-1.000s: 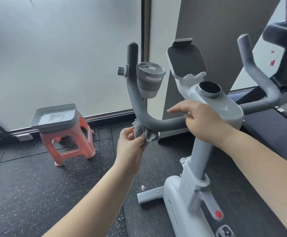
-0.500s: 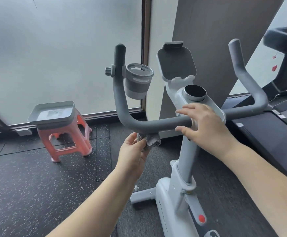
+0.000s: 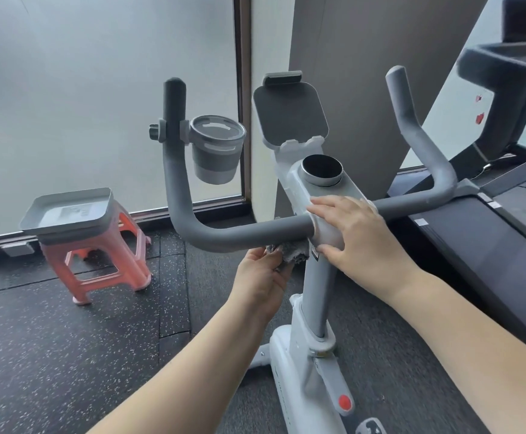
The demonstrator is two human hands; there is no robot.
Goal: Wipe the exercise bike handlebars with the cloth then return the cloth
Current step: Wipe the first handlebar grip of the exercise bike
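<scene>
The left hand (image 3: 260, 274), its grip pinching the cloth (image 3: 289, 252), has slid it under the handlebars (image 3: 242, 234) toward the middle of the frame. The right hand (image 3: 354, 233), grip spread, steadies the bike. The right side looks unwiped.

Soft daylight through frosted windows (image 3: 98, 89), wide-angle edge distortion

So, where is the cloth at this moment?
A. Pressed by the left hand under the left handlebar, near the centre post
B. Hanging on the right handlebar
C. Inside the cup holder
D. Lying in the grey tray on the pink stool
A: the left hand holds the cloth against the underside of the left handlebar, beside the centre post.
</scene>
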